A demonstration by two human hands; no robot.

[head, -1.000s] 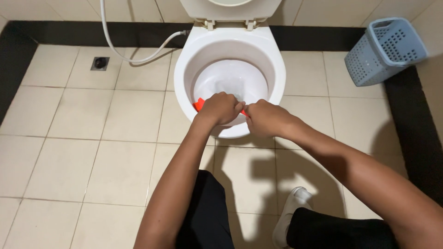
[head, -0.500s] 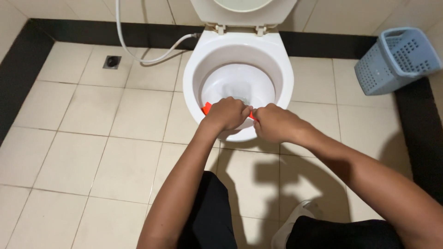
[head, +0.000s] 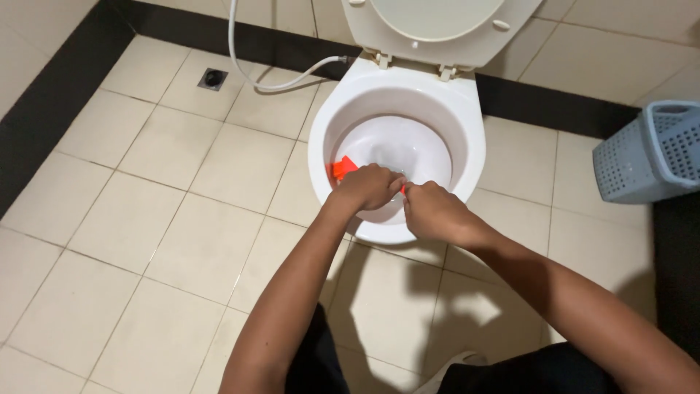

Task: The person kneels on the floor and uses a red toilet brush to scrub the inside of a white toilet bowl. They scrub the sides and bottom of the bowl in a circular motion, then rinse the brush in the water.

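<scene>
Both hands over near rim of white toilet bowl [head: 467, 157], seen from head view looking down. Left hand [head: 368, 187] closed around an orange tool [head: 341, 168], likely a brush or scraper; only its orange end visible, poking out to the left of the fist against inner left wall of bowl. Right hand [head: 435, 212] closed too, knuckles up, touching or just beside left hand; a sliver of orange showed between the two, so probably gripped the same tool, though hard to confirm. Long axis of tool ran roughly left-right across near side of bowl, slightly raised toward the left; rest hidden under fingers. Left hand nearer the exposed orange end, right hand nearer the front lip. Room: bowl interior open ahead and to the right of hands, curved wall tight on the left where orange end sat, rim directly beneath wrists. Seat lid [head: 437, 18] up, out of the way at the far end. White hose [head: 240, 55] trailed along back wall to the left, well apart. Floor drain [head: 212, 78] far left on beige tiled floor [head: 146, 241]. Blue-grey plastic basket [head: 649, 153] off to the right by black border, well apart. Dark-clothed knees at bottom edge.
</scene>
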